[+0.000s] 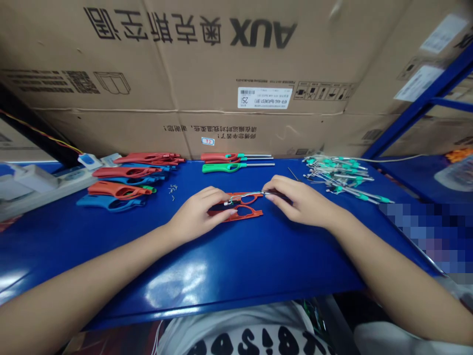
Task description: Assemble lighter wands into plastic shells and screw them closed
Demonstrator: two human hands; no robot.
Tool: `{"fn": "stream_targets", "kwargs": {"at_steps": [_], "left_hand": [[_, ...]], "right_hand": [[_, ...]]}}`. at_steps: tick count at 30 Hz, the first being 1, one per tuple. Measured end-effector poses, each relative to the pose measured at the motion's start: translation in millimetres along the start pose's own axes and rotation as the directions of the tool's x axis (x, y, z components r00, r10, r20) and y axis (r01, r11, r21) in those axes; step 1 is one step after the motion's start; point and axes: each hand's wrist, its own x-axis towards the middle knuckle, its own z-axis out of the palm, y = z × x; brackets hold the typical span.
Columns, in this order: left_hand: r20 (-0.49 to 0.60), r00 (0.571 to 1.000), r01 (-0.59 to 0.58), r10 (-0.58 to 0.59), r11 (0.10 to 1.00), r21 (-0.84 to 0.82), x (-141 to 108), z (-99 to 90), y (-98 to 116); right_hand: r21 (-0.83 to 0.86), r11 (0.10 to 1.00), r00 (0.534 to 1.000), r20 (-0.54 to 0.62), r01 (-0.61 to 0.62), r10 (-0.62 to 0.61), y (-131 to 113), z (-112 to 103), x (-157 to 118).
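Two orange-red lighter shell halves, an upper one (249, 199) and a lower one (248, 212), lie one behind the other on the blue table. A lighter tube assembly with thin wires (244, 195) stretches over the upper half between my hands. My left hand (201, 212) covers the shells' handle ends, thumb and fingers curled about the white wire end of the assembly. My right hand (301, 199) pinches the assembly's other end between thumb and fingertips; most of the tube is hidden behind that hand.
Red, orange and blue lighter shells (125, 172) are stacked at left, beside a white power strip (62, 190). Tiny metal parts (172, 190) lie nearby. Red and green lighters (221, 167) sit behind my hands. Several tube assemblies (340, 172) are heaped at right. A cardboard wall (207, 98) stands behind.
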Motion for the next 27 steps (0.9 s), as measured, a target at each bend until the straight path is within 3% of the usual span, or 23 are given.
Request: {"fn": "stream_targets", "kwargs": {"at_steps": [9,15,22,27], "left_hand": [[-0.122,0.98,-0.156,0.16,0.987,0.04,-1.4,4.5,2.9],[-0.211,0.969,-0.127,0.132,0.991,0.039,-2.3,5.1,0.5],[-0.207,0.972,-0.108,0.11,0.994,0.02,-1.4,5.4,0.6],[-0.155,0.98,-0.12,0.123,0.992,0.028,-2.1,7.6,-1.8]], "right_hand": [[-0.007,0.999,0.998,0.05,-0.033,0.034,2.8,7.6,2.0],[0.084,0.996,0.985,0.173,-0.026,0.011,4.8,11.0,2.5],[0.245,0.967,0.962,0.271,-0.073,0.003,1.5,9.4,3.1],[0.253,0.967,0.96,0.276,-0.016,-0.056,5.7,8.7,3.5]]}}
